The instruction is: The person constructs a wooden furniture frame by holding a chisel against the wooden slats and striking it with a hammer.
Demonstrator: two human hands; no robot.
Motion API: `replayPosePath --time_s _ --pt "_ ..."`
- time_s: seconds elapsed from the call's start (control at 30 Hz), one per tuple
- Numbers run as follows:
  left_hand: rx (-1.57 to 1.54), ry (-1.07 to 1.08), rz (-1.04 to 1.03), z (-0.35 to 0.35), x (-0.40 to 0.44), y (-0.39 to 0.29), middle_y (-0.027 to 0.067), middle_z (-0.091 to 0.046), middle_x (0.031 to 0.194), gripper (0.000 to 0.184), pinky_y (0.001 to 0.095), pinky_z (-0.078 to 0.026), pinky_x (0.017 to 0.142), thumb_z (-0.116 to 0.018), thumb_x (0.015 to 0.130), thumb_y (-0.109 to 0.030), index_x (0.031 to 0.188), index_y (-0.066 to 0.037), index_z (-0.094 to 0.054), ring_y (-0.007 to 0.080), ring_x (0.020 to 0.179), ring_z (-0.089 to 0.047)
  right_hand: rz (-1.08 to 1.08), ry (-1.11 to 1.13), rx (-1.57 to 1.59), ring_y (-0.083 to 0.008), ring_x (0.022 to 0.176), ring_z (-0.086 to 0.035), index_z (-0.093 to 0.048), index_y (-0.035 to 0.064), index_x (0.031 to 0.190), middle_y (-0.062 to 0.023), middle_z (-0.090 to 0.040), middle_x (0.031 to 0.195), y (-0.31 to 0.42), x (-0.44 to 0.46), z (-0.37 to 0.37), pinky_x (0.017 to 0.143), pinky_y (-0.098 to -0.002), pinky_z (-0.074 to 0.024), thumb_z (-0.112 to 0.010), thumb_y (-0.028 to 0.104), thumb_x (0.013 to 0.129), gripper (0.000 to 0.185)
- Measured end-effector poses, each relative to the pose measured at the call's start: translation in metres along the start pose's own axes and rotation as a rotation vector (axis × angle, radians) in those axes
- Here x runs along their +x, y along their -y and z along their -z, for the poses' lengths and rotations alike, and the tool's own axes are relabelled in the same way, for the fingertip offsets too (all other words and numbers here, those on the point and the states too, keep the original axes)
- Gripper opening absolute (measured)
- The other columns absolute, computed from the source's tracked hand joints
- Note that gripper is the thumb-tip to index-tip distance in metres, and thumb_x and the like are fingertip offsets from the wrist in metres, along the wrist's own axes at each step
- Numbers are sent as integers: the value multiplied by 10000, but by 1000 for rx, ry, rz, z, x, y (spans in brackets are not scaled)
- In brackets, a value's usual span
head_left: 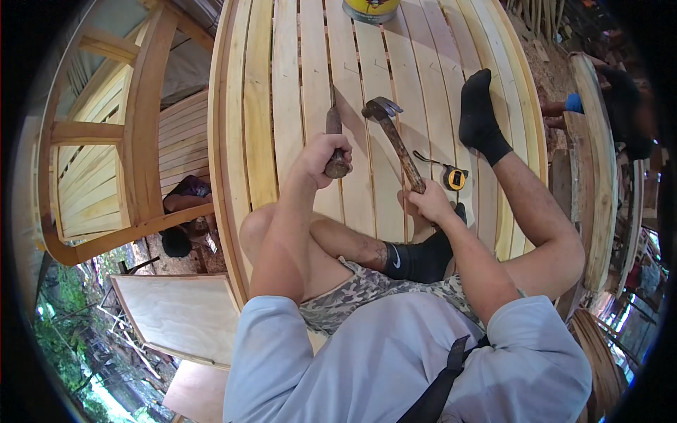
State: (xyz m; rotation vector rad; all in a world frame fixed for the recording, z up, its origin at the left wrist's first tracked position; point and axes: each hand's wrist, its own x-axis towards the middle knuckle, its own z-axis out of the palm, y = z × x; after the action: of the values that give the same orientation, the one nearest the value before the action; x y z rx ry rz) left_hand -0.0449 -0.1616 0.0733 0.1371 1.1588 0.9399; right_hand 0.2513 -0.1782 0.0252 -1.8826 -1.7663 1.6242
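My left hand (324, 159) is closed around the thick wooden handle of a chisel (334, 127). Its thin blade points away from me, with the tip at or close to the slats; contact is hard to make out. In my right hand (432, 204) is a claw hammer (399, 146), gripped near the end of its worn wooden handle. The hammer's head is to the right of the chisel, just above the slats. A yellow and black tape measure (455, 178) lies beside my right hand. Beneath everything is a slatted wooden panel (285, 99), on which I sit.
A yellow tin (371, 10) stands at the far end of the slats. Short dark marks or nails cross several slats. Wooden frames (144, 106) lean at left, near a crouching person (187, 211). Another person (624, 106) is at right, behind stacked boards (596, 169).
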Motion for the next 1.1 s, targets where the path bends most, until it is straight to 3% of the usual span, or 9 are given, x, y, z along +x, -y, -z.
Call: replayPosePath --time_s 0.27,0.37,0.43,0.5,0.73,0.8,0.9,1.07,1.1 --pt "14 8 26 1 -4 -4 88 -555 675 76 347 -528 530 -598 795 -18 788 -7 -523 179 555 -554 62 148 193 -140 558 -571 -625 4 1070 -70 -615 752 -10 -3 10 534 -300 -473 -699 224 822 340" --pt "21 19 30 1 -3 -3 80 -565 700 77 340 -538 540 -595 814 -25 836 -6 -523 161 559 -566 18 127 165 -155 620 -577 -619 -2 1054 -79 -609 770 -10 -6 5 594 -320 -488 -710 258 857 339" --pt "42 4 33 1 -4 -4 74 -574 703 73 339 -539 538 -595 816 -28 839 -13 -527 154 559 -575 266 -74 77 -188 691 -579 -619 -10 1041 -89 -604 763 -14 -4 -5 669 -349 -486 -707 291 884 352" --pt "45 -5 35 1 -3 -4 70 -578 700 69 345 -537 534 -598 815 -26 831 -22 -532 151 553 -578 188 -56 54 -216 736 -572 -624 -15 1025 -101 -616 767 9 -8 -4 719 -372 -473 -667 335 915 370" --pt "52 -13 -5 -5 -12 -7 69 -569 708 100 353 -530 523 -610 805 -18 820 -29 -511 158 553 -578 237 -97 240 -157 663 -546 -618 -28 976 -66 -584 718 106 22 11 626 -329 -450 -538 392 1005 428" --pt "63 -33 -3 -4 -10 -6 81 -563 734 139 355 -525 509 -616 801 -17 845 -31 -485 175 561 -584 469 -125 326 -65 560 -485 -550 36 947 1 -515 682 135 22 17 494 -237 -395 -474 379 1051 366" --pt "70 14 22 2 -4 -4 87 -558 747 158 360 -525 508 -619 800 -14 865 -30 -476 176 568 -586 633 -81 483 -52 559 -463 -545 45 1014 15 -502 692 161 13 21 496 -211 -381 -470 403 1053 368" --pt "61 -11 6 -1 -7 -3 84 -558 729 151 360 -524 505 -622 794 -11 853 -30 -485 165 567 -585 710 -165 379 -60 558 -455 -564 47 1036 4 -513 693 93 66 0 504 -225 -383 -470 401 1049 367" --pt "61 -23 1 -1 -8 -3 83 -560 727 148 359 -523 506 -624 793 -9 849 -27 -488 162 566 -584 549 -160 178 -95 577 -455 -561 22 960 -20 -515 676 89 73 1 534 -272 -392 -487 404 1033 395"
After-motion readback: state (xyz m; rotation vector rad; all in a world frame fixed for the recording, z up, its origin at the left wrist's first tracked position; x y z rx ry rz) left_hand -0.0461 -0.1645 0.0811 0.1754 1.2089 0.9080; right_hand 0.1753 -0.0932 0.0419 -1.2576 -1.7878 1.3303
